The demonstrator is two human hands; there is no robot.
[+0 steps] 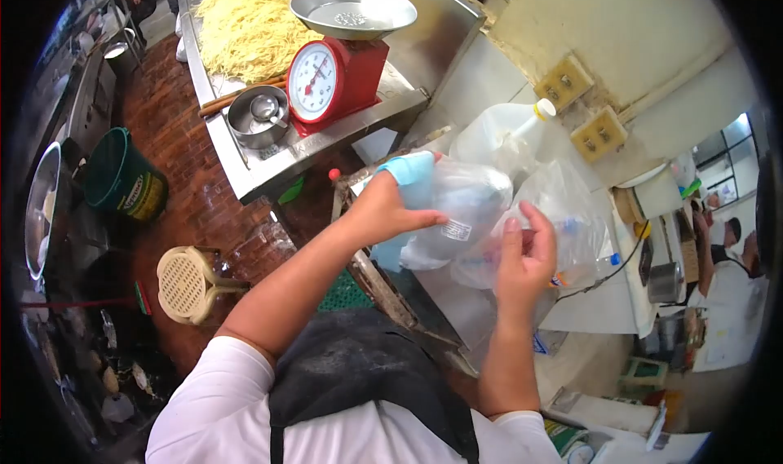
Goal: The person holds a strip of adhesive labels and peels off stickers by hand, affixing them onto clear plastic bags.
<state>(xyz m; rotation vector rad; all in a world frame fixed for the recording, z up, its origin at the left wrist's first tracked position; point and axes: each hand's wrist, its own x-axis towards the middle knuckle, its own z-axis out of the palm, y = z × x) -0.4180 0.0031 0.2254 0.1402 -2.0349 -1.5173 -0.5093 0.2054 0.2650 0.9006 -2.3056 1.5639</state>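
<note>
My left hand (395,209) is closed round a clear plastic bag (469,207) that has a small printed label, thumb across its near side. A light blue sheet or bag (412,178) lies against the same fingers, partly hidden by the hand. On the other side, my right hand (528,248) has thumb and forefinger drawn close together at the bag's right edge, the other fingers curled. Behind the right hand sit more clear plastic bags (575,199) with bottles showing through. A large translucent jug (502,134) with a yellow cap stands just beyond.
Yellow noodles (249,24) are heaped on a steel table (277,166). On it stand a red dial scale (347,81) and a metal bowl (258,117) with a ladle. A beige stool (188,285) and green bucket (122,174) are on the left. Another person (726,260) is at far right.
</note>
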